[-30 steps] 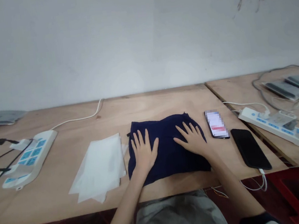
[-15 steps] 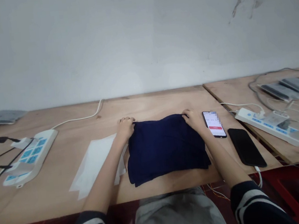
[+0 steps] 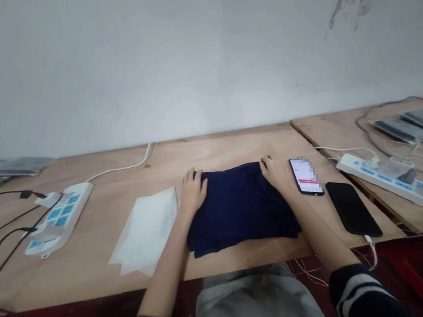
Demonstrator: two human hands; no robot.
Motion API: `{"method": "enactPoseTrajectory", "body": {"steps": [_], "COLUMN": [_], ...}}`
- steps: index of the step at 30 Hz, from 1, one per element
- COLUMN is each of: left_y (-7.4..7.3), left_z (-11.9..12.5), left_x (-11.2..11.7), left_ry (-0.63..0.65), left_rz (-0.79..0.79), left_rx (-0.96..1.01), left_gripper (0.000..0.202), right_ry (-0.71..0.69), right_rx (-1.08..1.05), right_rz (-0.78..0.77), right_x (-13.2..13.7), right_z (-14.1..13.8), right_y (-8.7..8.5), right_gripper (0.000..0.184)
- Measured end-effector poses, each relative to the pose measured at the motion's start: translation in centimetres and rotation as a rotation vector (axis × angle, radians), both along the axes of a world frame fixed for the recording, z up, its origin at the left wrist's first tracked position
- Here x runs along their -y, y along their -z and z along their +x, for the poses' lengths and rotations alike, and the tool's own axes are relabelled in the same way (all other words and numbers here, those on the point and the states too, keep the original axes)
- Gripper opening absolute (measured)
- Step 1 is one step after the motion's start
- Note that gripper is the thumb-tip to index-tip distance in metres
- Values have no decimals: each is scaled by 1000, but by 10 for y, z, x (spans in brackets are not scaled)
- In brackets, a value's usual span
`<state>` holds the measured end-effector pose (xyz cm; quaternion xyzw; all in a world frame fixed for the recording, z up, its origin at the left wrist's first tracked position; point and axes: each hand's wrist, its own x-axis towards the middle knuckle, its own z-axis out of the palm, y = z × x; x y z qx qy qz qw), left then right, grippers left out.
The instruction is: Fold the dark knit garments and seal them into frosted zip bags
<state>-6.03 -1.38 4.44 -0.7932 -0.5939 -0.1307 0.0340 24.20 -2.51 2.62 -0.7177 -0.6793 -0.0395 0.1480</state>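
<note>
A folded piece of navy cloth (image 3: pixel 241 209), perhaps a garment, lies flat on the wooden table in front of me. At its upper left corner rests my left hand (image 3: pixel 193 189), open, fingers stretched out and thumb at the cloth's edge. My right hand (image 3: pixel 272 170) is at the upper right corner, its fingers bent and closed on the cloth's edge. Left of the cloth, partly behind my left forearm, are thin white translucent sheets (image 3: pixel 146 228).
Two phones, one with a lit screen (image 3: pixel 306 177) and one dark (image 3: pixel 352 208) on a cable, lie at right. Power strips stand on the left (image 3: pixel 62 218) and right (image 3: pixel 387 175). Flat grey packages (image 3: pixel 15 166) lie at both sides. A wall (image 3: pixel 199 57) rises behind the table (image 3: pixel 210 151).
My left hand has gone from gripping the cloth's upper left corner to lying open on it, a little further right. My right hand stays at its corner. The view has shifted slightly.
</note>
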Motion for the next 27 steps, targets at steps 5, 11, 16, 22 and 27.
{"method": "enactPoseTrajectory", "body": {"steps": [5, 11, 16, 22, 27], "left_y": [23, 30, 27, 16, 23], "left_z": [13, 15, 12, -24, -104], "left_x": [40, 44, 44, 86, 150], "left_ry": [-23, -43, -36, -194, -449], "left_rz": [-46, -51, -28, 270, 269], "left_rx": [24, 35, 92, 237, 258], "left_gripper": [65, 64, 58, 49, 51], "right_ry": [6, -14, -29, -32, -37], "right_rx": [-47, -130, -203, -263, -364], "right_rz": [51, 96, 189, 314, 434], "right_x": [18, 18, 15, 16, 38], "right_z": [-17, -13, -8, -4, -31], "right_y": [24, 44, 48, 43, 5], "right_gripper": [47, 49, 52, 50, 39]}}
